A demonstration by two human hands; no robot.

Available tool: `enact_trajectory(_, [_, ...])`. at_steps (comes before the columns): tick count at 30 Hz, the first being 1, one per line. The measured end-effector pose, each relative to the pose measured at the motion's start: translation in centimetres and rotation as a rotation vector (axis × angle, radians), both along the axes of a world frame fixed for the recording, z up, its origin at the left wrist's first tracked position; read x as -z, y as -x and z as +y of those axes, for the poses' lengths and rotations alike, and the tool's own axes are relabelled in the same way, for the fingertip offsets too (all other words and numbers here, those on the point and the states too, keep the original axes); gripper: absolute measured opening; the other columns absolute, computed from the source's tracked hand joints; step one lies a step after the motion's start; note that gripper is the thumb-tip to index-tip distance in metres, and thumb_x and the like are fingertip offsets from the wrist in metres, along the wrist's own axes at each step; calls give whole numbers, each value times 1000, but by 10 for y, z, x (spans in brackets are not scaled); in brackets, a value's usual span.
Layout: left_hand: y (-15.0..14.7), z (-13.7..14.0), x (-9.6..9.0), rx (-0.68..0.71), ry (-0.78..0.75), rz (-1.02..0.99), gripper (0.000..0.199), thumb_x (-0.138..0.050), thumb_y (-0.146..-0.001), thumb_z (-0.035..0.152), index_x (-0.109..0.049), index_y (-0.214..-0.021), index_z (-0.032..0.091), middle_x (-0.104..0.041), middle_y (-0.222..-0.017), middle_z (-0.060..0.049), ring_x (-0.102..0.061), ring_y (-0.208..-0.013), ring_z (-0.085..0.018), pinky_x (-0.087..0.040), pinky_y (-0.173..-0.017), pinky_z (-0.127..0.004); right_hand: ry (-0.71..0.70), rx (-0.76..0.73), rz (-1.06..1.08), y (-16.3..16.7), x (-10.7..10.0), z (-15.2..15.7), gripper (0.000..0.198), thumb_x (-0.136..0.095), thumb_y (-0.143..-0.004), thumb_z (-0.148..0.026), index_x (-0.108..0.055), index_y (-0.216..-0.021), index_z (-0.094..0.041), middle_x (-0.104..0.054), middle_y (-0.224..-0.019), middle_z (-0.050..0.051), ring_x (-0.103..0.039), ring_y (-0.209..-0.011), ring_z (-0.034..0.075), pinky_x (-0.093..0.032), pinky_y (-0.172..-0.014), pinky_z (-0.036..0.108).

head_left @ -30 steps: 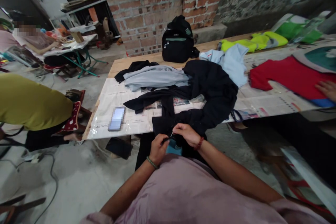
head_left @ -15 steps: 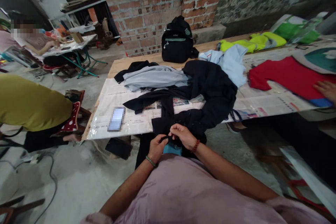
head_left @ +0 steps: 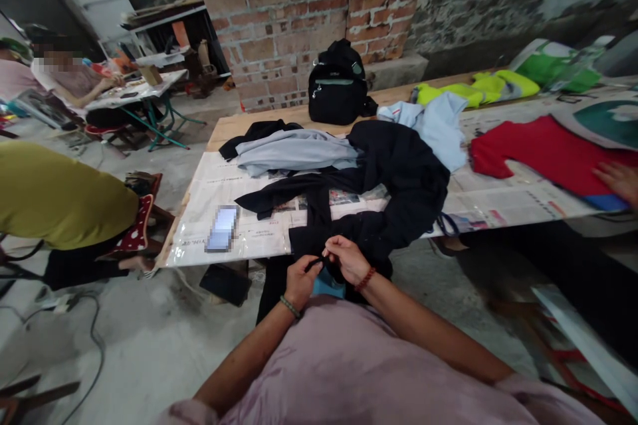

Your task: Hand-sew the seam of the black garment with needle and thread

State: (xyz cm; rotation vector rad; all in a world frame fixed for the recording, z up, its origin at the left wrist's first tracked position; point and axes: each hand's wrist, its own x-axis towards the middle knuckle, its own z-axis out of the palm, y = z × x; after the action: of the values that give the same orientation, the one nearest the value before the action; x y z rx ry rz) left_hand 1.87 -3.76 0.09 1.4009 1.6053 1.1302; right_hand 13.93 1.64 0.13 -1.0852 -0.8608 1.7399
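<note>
By the near table edge (head_left: 264, 254), the left hand (head_left: 298, 285) pinches black cloth (head_left: 403, 192), best held taut; right hand (head_left: 350, 261) beside it, grip unclear.

That black garment (head_left: 406, 159) sprawls rumpled in a loose curve across the newspaper-covered table (head_left: 197, 199), its matte cloth bunched thick, the near end spilling over the front edge.

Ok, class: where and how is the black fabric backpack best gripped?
Probably grip the backpack by its narrow top, from above: it stands upright, that end uncovered, with a reddish brick wall behind and crumpled black cloth in front.
</note>
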Motion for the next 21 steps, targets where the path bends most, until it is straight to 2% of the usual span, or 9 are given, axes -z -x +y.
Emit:
enact_trajectory(4, [1,-5,0,23,-42,30,11,-57,-69,21,-65,-76,16,-64,-69,-1,-57,-63,-12,-46,-60,-22,34,31,21,-7,2,9,22,-66,-57,-29,-50,-62,-15,-55,-51,-2,-41,-40,4,-30,-42,18])
enact_trajectory(8, [4,-10,2,79,-65,41,11,-57,-69,17,-66,-75,17,-65,-72,-1,-58,-66,-13,-47,-63,-23,67,87,76,-28,-5,29,24,-68,-57,-27,-48,-66,-17,-56,-54,-2,-44,-40,4,-33,-41,17])
enact_trajectory(14, [1,-6,2,75,-68,11,12,-57,-70,18,-66,-78,16,-64,-75,-2,-58,-70,-13,-46,-66,-24,0,11,157,-38,-28,33,31,-62,-67,-41,-40,-78,-22,-62,-70,-3,-51,-42,7,-34,-37,17])
enact_trajectory(17, [1,-5,2,101,-133,11,11,-57,-71,19,-66,-77,16,-62,-76,-3,-57,-71,-13,-46,-66,-24,-11,12,224,-40,-36,31,28,-61,-70,-39,-40,-80,-24,-58,-62,-6,-53,-44,8,-37,-39,18])
enact_trajectory(21, [5,-7,5,69,-174,30,12,-57,-73,21,-65,-81,17,-61,-77,-3,-56,-71,-12,-45,-65,-23,-20,-8,287,-46,-38,32,25,-62,-70,-32,-45,-85,-23,-54,-57,-7,-51,-43,7,-41,-43,19])
